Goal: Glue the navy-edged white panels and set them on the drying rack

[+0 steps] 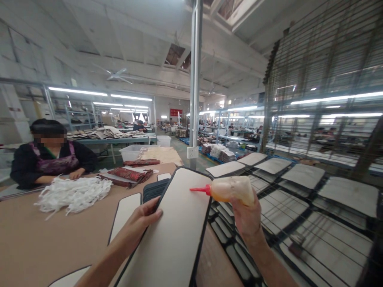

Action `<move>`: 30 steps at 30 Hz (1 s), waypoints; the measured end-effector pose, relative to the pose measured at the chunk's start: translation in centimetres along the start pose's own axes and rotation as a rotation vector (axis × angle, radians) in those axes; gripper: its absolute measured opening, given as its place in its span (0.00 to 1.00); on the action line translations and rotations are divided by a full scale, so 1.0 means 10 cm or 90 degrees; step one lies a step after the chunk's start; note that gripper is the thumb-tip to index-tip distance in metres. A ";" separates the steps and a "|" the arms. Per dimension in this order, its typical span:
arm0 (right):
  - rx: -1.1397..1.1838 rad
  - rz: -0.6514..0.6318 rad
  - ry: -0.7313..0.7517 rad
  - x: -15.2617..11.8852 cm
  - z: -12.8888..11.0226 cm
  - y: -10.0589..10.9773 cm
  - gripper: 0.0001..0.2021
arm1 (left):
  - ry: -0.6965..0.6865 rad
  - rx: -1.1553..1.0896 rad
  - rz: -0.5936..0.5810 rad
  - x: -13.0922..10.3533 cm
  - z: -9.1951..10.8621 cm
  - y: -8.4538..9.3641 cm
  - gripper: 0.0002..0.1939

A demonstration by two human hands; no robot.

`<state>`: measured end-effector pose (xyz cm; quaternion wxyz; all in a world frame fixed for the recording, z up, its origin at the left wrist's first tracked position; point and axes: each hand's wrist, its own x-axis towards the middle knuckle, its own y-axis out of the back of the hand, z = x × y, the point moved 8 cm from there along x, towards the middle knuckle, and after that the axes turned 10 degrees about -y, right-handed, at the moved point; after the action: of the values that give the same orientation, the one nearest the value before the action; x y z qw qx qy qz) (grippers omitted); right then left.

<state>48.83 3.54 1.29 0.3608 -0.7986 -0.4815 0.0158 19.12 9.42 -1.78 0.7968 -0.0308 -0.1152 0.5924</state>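
A long off-white panel [176, 231] with rounded corners and a dark edge is tilted up in front of me. My left hand [150, 212] grips its left edge, thumb on the pale face. My right hand [247, 211] is wrapped around a squeeze bottle [230, 189] of yellowish liquid, held sideways. Its red nozzle points left, over the upper part of the panel; whether the tip touches the surface I cannot tell. Behind the panel lie a stack of dark pieces [155, 190] and another pale panel [127, 211] with a dark edge.
Across the brown table [24, 239] a co-worker [56, 155] sits beside a heap of white cords [74, 193]. Patterned red fabric [128, 175] lies further back. On my right, a wire rack [287, 235] holds several pale panels. A post [195, 79] stands ahead.
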 end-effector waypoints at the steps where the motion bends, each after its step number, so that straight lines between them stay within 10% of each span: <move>1: -0.005 -0.022 -0.020 -0.08 0.07 0.00 0.23 | 0.011 -0.009 0.009 0.01 -0.02 0.01 0.30; 7: -0.073 -0.138 -0.146 -0.77 0.50 0.03 0.36 | 0.019 -0.015 0.063 0.11 -0.09 0.24 0.27; 14: -0.032 -0.040 -0.056 -0.27 0.20 0.05 0.23 | 0.089 -0.019 0.127 0.10 -0.15 0.31 0.27; 20: -0.082 -0.131 -0.174 -0.65 0.56 -0.04 0.28 | 0.092 -0.034 0.156 0.13 -0.20 0.43 0.24; 26: -0.008 0.019 -0.047 -0.28 0.31 -0.06 0.24 | 0.124 -0.062 0.131 0.15 -0.22 0.38 0.25; 30: -0.050 -0.076 -0.130 -0.52 0.54 -0.16 0.27 | 0.153 -0.076 0.118 0.20 -0.32 0.37 0.30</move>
<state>42.82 2.93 -3.38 0.2785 -0.7762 -0.5628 0.0570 16.89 12.72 -5.30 0.7437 -0.1596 -0.0508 0.6472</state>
